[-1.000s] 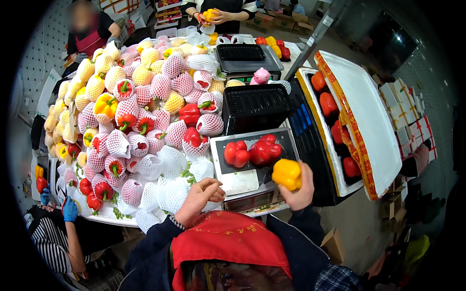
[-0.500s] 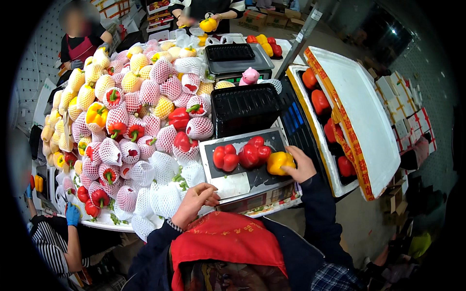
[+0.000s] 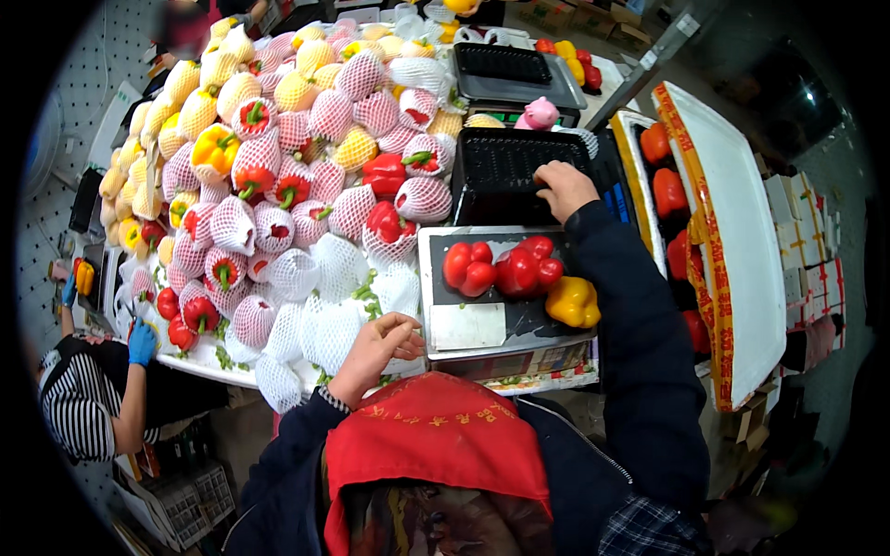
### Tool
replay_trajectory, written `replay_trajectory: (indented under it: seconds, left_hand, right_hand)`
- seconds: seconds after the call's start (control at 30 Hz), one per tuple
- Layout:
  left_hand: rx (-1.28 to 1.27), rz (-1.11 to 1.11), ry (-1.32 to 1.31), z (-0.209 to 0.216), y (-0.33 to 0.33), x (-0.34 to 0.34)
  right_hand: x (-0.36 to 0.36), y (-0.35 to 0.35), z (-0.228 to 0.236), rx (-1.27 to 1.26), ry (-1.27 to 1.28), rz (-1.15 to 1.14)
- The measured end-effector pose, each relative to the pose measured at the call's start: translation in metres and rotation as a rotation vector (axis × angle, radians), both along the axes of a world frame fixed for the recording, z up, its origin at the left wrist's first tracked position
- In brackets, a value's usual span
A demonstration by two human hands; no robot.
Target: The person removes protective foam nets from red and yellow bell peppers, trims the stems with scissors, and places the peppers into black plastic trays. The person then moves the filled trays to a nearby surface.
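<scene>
My right hand (image 3: 564,190) reaches over the front right part of a stack of black plastic trays (image 3: 505,199). Its fingers are bent and the thumb is apart; whether they touch the rim I cannot tell. A dark-topped scale (image 3: 547,338) in front of the stack carries red bell peppers (image 3: 470,269), (image 3: 528,267), a yellow bell pepper (image 3: 573,303) and a white card (image 3: 468,326). Beside the scale's left edge, my left hand (image 3: 378,352) hovers with loosely bent fingers and nothing in it, near white foam net sleeves (image 3: 326,335).
Bell peppers in foam nets (image 3: 278,176) are heaped across the table's left. On the right, a white foam box (image 3: 660,236) holds red peppers, with a lid (image 3: 728,250) leaning beside it. A metal post (image 3: 649,65) rises behind. A co-worker's blue-gloved hand (image 3: 142,343) is at the left.
My right hand has left the yellow bell pepper and moved forward to the black trays. My left hand stays near the scale's left edge. The whole view has shifted.
</scene>
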State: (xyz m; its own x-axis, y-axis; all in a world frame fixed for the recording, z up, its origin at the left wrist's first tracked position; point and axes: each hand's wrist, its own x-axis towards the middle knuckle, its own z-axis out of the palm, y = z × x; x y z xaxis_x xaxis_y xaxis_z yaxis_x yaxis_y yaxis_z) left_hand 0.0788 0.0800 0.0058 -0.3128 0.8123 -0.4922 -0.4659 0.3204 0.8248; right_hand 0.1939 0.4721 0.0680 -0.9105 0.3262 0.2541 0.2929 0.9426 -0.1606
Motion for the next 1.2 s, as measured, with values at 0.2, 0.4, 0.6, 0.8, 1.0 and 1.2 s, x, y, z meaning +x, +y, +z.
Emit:
replay_trajectory:
  seconds: [0.2,0.4,0.6,0.8,1.0,1.2]
  left_hand:
    - [-0.041,0.082,-0.022,-0.011,-0.017,-0.003]
    - [-0.028,0.126,-0.075,-0.017,-0.029,-0.001]
    - [-0.012,0.139,-0.078,-0.017,-0.034,-0.002]
    - [0.148,0.190,-0.113,-0.006,-0.030,-0.017]
    - [0.462,0.314,-0.460,0.029,-0.015,-0.031]
    - [0.418,0.629,-0.448,-0.012,-0.035,-0.056]
  right_hand:
    - [-0.007,0.012,-0.007,-0.024,-0.026,0.088]
    - [-0.014,0.031,-0.005,-0.215,-0.104,0.096]
    - [-0.018,0.031,-0.001,-0.180,-0.106,0.088]
    - [-0.010,-0.045,0.057,0.148,0.372,0.211]
    - [-0.004,-0.166,0.063,0.105,0.359,0.676]
    - [-0.009,-0.187,0.030,0.127,0.408,0.466]
